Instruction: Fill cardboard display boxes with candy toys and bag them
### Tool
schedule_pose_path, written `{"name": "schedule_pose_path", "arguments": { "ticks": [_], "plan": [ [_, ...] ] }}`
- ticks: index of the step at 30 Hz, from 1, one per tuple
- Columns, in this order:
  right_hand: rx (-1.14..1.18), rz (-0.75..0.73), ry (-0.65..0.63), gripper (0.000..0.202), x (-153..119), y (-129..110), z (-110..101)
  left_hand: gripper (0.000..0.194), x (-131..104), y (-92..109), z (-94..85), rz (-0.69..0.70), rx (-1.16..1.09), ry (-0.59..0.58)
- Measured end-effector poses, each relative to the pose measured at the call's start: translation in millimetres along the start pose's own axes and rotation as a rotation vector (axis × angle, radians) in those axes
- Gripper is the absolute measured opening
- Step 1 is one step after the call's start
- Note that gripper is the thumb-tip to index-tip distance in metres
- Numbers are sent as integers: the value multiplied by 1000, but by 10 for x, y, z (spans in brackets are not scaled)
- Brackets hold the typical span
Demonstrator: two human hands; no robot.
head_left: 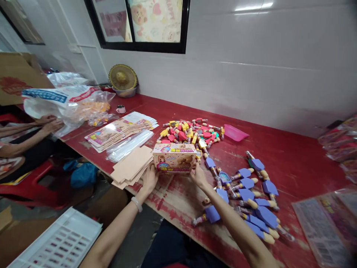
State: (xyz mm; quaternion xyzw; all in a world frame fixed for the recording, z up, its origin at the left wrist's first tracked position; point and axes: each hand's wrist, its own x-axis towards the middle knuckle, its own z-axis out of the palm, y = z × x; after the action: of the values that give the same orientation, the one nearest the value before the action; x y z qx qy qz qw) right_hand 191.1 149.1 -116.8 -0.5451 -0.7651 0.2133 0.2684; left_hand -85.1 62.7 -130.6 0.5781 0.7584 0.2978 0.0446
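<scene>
A printed cardboard box (pixel 175 159) with a bear picture stands near the table's front edge, between my two hands. My left hand (pixel 150 178) grips its lower left side, and a pale bracelet circles that wrist. On the other end, my right hand (pixel 199 175) holds the lower right corner. To the left of the box lies a stack of plain brown cardboard sheets (pixel 132 165). Behind it is a pile of red and yellow toys (pixel 182 134) with clear tubes. Several purple toys (pixel 247 194) of similar shape spread out to the right, around my right forearm.
Flat printed cartons (pixel 119 132) and clear plastic bags (pixel 129 145) lie left on the red table (pixel 281 149). A pink scoop (pixel 235 133) is at the back. Wrapped packages (pixel 323 227) sit far right. A white plastic crate (pixel 60 242) stands lower left, near another person's hands (pixel 51 123).
</scene>
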Motion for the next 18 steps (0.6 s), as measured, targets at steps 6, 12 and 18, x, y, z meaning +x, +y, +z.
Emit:
{"name": "schedule_pose_path", "arguments": {
  "ticks": [6, 12, 18],
  "plan": [
    [62, -4, 58, 22, 64, 120, 119, 20, 81, -135, 109, 44, -81, 16],
    [72, -34, 51, 20, 66, 202, 123, 13, 66, -220, 171, 94, -140, 29],
    [97, -68, -32, 14, 128, 173, 8, 14, 135, -299, 128, 178, -297, -16]
  ]
}}
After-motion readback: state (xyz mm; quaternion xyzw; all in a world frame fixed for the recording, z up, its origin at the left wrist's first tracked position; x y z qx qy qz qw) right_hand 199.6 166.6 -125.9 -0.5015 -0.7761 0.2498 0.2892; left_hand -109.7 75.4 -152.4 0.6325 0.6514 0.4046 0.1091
